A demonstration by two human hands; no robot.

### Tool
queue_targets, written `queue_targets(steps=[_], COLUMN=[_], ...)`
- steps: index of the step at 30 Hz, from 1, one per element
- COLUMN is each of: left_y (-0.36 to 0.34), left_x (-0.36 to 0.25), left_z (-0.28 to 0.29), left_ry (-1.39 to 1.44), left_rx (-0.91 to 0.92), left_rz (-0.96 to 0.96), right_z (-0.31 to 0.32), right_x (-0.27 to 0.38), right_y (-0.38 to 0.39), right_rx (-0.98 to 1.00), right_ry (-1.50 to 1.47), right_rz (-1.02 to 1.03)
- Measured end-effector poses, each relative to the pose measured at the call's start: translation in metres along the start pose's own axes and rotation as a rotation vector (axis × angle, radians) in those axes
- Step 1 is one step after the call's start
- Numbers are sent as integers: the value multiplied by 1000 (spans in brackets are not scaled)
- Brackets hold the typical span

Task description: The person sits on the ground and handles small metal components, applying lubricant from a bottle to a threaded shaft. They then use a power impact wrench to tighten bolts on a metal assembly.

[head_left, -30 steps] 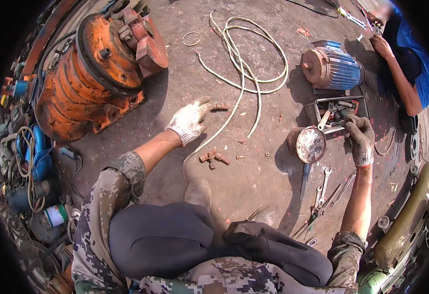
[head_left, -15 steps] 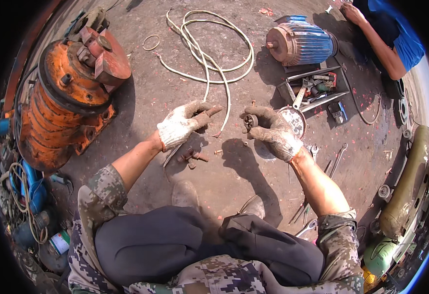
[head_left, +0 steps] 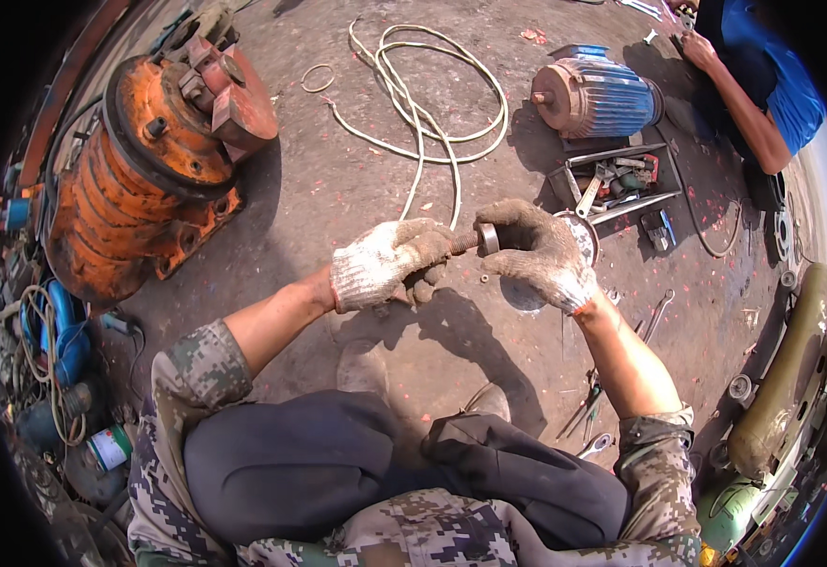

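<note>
1. The left hand (head_left: pixel 390 265), in a white knit glove, is closed around the shank of a rusty bolt (head_left: pixel 463 243).
2. The right hand (head_left: pixel 541 250), in a grey glove, pinches a metal ring (head_left: pixel 489 237) on the bolt's end; it may be a nut or washer, too small to tell.
3. Bolt and ring are held in the air, below the coiled white cable (head_left: pixel 432 104) lying on the ground.
4. Right of the cable sits a blue motor (head_left: pixel 597 94); left of it, an orange motor (head_left: pixel 144 170).
5. An open toolbox (head_left: pixel 616 180) lies lower right of the cable.
</note>
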State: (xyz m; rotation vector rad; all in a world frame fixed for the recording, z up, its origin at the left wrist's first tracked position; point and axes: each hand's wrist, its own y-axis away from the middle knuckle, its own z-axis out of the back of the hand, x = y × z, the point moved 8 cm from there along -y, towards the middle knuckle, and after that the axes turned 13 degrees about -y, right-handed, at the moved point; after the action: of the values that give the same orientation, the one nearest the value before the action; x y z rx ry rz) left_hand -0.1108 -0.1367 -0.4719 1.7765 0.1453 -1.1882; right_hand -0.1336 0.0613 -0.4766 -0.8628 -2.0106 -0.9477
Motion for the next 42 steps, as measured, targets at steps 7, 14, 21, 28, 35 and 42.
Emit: queue_targets(steps=[7,14,21,28,35,42], left_y=[2,2,19,17,15,8], left_x=[6,7,-34,-50,-25,-12], left_z=[-12,-16,-5,2,-4,-7], left_ry=[57,-43,-976,-520,-67,-7], left_rx=[90,78,-345,-368,-103,-71], left_rz=[75,51,-633,-462,46,17], right_z=[-13,-19,-21,-13,-25,-20], right_x=[28,19,-1,24,43,22], right_y=[15,18,13,16,22,23], right_rx=[37,-35,-104,-97,-46,-94], right_ry=[515,499,194,205,594,506], right_rz=[258,155,-69,112,468,260])
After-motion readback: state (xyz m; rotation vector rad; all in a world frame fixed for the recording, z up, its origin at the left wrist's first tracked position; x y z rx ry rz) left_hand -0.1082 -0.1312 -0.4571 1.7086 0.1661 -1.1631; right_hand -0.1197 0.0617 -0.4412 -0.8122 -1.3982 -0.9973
